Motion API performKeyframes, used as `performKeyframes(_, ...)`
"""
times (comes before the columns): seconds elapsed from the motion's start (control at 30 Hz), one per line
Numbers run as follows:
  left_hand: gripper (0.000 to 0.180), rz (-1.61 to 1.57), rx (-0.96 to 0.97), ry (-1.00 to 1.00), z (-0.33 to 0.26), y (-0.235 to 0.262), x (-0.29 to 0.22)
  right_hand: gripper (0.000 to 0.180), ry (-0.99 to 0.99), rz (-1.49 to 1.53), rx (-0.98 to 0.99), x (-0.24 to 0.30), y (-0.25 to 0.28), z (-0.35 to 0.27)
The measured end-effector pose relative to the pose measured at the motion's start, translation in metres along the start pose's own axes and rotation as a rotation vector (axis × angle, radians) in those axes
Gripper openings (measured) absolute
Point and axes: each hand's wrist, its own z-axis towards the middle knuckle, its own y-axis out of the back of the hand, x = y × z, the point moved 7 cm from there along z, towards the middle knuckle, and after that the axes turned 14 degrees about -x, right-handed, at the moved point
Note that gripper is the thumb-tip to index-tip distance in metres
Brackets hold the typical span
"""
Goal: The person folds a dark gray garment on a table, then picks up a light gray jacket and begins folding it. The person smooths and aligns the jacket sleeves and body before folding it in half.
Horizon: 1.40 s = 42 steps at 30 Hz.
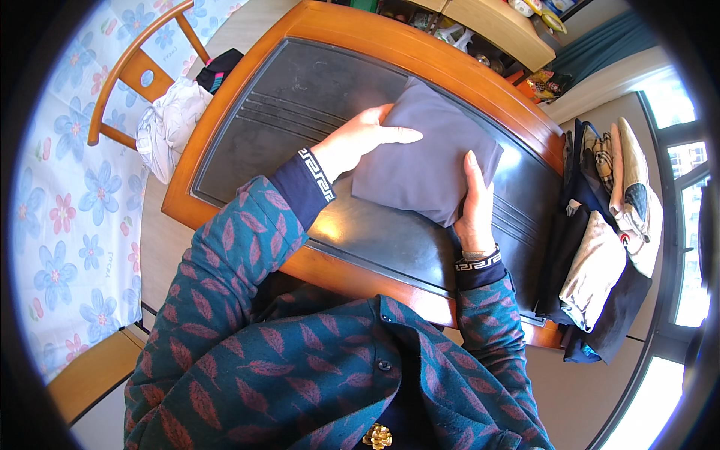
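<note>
A folded grey piece of cloth (420, 161), likely a garment, is between my two hands over the dark table top. At its upper left edge my left hand (364, 142) grips it, thumb stretched across the top and the other fingers mostly hidden behind the fold. On the lower right side my right hand (475, 210) holds the edge, thumb pointing up along it and its fingers out of sight underneath. The cloth forms a roughly square packet with smooth faces. Whether it rests on the table or is slightly lifted, I cannot tell.
Folded clothes (600, 247) are piled along the table's right end. The table has a raised orange-brown wooden rim (255, 56). A wooden chair (135, 67) with white cloth (176, 120) on it stands at the left, before a flowered curtain (79, 202). Shelves (495, 30) are beyond the far edge.
</note>
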Motion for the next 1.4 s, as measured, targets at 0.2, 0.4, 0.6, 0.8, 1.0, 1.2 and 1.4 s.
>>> performKeyframes(0.2,0.050,-0.004,0.073,0.008,-0.001,-0.001,0.001,0.047,0.024,0.073,-0.016,-0.001,0.004,0.007)
performKeyframes(0.4,0.042,0.024,0.018,0.027,0.003,0.004,0.004,0.044,0.007,0.021,0.032,0.005,0.000,0.002)
performKeyframes(0.6,0.028,-0.121,-0.100,-0.054,0.005,0.012,-0.002,0.046,-0.057,0.032,0.020,0.004,-0.003,-0.002)
performKeyframes(0.8,0.032,-0.128,-0.177,-0.103,0.013,0.022,0.002,0.038,-0.003,-0.024,0.090,0.009,-0.010,-0.007)
performKeyframes(1.0,0.047,-0.234,-0.104,0.053,0.014,0.017,0.012,0.038,0.086,-0.075,0.017,0.011,-0.002,0.000)
performKeyframes(1.2,0.048,0.076,0.065,0.029,0.001,-0.005,0.013,0.039,0.096,0.072,-0.111,0.014,0.012,0.014)
performKeyframes(1.4,0.046,-0.042,0.027,0.037,0.005,0.002,0.009,0.057,-0.031,0.094,0.149,0.005,-0.008,0.000)
